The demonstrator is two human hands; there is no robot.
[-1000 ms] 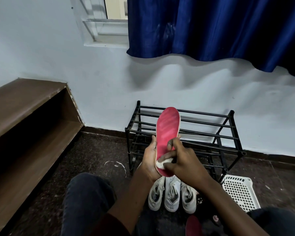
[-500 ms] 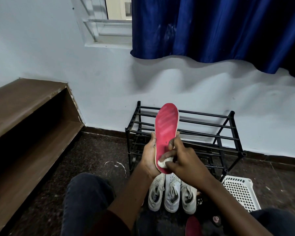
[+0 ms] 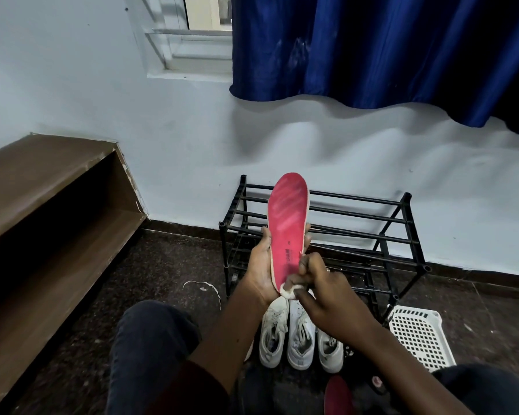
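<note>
A red shoe insole (image 3: 286, 223) stands upright in front of me, toe end up. My left hand (image 3: 259, 269) grips its lower left edge, fingers wrapped behind it. My right hand (image 3: 321, 298) pinches a small white wad of cloth (image 3: 289, 292) against the insole's heel end. Part of the heel is hidden by my right fingers.
A black metal shoe rack (image 3: 372, 232) stands against the white wall behind the insole. Three white sneakers (image 3: 300, 336) sit on the dark floor below my hands. A white perforated basket (image 3: 420, 336) lies at right, a second red insole (image 3: 337, 395) near my lap, a brown wooden shelf (image 3: 42, 205) at left.
My right hand has slid down the insole with the cloth, from its middle to the heel end, uncovering more red surface. The left hand keeps its hold.
</note>
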